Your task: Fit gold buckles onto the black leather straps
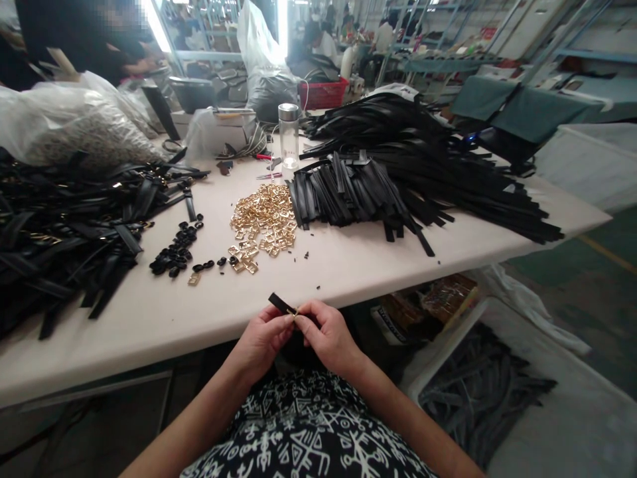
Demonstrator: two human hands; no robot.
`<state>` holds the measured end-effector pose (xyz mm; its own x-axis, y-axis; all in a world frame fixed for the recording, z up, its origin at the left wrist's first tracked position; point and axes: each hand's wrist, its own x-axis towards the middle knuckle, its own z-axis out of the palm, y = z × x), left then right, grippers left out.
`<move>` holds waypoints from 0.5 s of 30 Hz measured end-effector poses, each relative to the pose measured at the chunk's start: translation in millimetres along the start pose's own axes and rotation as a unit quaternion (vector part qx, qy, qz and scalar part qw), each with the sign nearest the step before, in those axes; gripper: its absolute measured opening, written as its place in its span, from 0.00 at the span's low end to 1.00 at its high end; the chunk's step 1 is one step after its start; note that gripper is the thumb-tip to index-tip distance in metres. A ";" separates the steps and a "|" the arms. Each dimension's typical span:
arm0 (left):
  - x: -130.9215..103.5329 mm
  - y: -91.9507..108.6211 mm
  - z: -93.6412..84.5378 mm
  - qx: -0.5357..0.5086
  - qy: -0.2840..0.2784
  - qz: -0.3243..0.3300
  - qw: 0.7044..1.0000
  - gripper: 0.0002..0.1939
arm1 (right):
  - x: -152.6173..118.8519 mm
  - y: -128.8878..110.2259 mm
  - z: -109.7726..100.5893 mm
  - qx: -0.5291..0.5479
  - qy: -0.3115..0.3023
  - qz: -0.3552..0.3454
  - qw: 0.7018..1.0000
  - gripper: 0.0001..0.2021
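- Several blue-framed racks (209,56) and draped worktables (482,98) stand in the room behind, which looks like a workshop.
- One pale, smooth-looking tabletop (209,325) spans the front, strewn with a few dark scraps.
- Long black strips (388,133) heap on its right, black straps with gold fittings (127,239) on its left.
- Two hands meet at the near edge: left hand (266,335) and right hand (328,335) both pinch one short strap between thumbs and fingertips.
- That short strap (281,303), its free end tilted up leftward, looks light, bendable and hardly fragile, perhaps slightly slick; pinching it flat near the metal should steady it.
- Smallest, the gold piece (296,312) on it, probably a buckle, seems rigid and slippery; its rim likely grips best.
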<state>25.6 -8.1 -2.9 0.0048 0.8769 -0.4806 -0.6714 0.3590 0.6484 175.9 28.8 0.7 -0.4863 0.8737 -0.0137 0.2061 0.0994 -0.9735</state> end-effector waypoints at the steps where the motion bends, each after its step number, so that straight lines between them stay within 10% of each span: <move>1: 0.4 -0.6 0.1 0.002 -0.001 -0.001 1.000 0.17 | 0.4 -0.9 -0.2 0.004 -0.002 0.002 1.000 0.07; 15: 9.8 1.4 -9.9 0.087 0.000 0.018 0.996 0.15 | 4.2 6.8 -5.6 -0.033 -0.015 -0.012 0.999 0.09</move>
<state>17.4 -2.2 -12.5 -0.0171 0.8907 -0.4542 -0.5328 0.3763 0.7580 180.0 35.8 -4.7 -0.5171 0.8559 0.0007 0.2488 0.1511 -0.9567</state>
